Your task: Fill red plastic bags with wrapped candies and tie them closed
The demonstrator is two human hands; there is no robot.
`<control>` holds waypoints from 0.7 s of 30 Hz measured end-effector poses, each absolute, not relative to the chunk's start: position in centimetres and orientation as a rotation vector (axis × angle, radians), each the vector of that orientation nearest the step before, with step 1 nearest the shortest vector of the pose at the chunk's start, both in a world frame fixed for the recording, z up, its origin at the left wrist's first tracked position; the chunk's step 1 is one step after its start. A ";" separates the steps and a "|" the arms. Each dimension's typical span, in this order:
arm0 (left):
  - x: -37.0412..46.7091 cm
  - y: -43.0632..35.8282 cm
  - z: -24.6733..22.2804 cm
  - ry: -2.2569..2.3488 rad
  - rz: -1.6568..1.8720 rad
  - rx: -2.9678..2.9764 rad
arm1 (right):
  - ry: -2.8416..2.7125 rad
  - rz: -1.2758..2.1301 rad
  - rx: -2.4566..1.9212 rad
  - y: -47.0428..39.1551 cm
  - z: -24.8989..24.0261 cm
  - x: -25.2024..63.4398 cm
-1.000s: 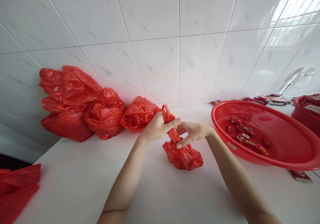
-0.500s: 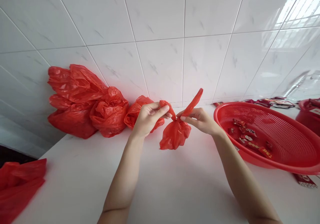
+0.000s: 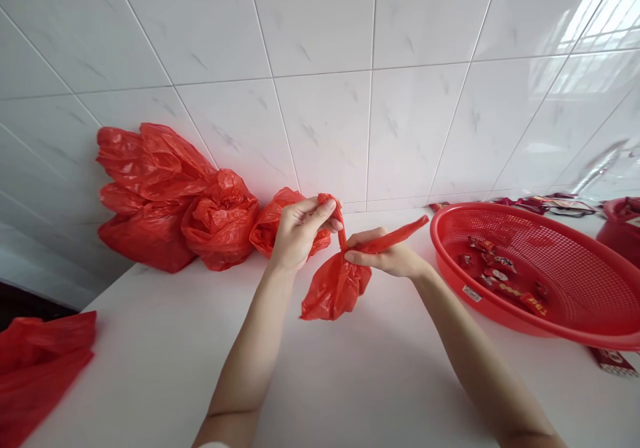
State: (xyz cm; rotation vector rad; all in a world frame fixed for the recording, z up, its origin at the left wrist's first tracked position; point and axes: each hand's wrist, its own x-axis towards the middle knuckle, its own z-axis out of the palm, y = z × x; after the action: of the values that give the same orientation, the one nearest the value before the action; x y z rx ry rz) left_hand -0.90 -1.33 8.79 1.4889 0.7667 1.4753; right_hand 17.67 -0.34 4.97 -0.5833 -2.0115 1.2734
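Observation:
A small red plastic bag hangs gathered at its neck between my two hands, above the white table. My left hand is closed on one twisted handle of the bag, pulled upward. With thumb and fingers, my right hand pinches the bag at the neck, and the other handle sticks out past it to the right. Whatever is inside the bag is hidden. Just behind my left hand sits another red bag, partly covered by the hand.
Several filled red bags line the tiled wall at left. A red perforated basket with small wrapped packets stands at right. Another red plastic bag lies at the near left edge. More packets lie behind the basket.
The bag has dropped slightly and tilted left. My right hand has moved down onto the neck, and its handle now points more sideways. The left hand has drawn its handle up straighter.

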 end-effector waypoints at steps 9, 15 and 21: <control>-1.0 -1.5 9.0 0.729 1.504 1.510 | -1.890 1.456 -0.536 -1.1 5.0 17.0; -1.4 -1.7 9.2 0.728 1.549 1.510 | -1.967 1.524 -0.625 -1.6 5.3 16.9; -1.1 -2.5 9.2 0.734 1.506 1.604 | -2.093 1.660 -0.588 -0.6 4.5 17.2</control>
State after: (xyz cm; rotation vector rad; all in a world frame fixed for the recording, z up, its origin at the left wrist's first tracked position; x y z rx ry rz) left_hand -1.12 -2.50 9.19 1.6036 0.7345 1.5061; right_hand 17.18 -0.64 4.47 -0.5885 -2.0926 1.6604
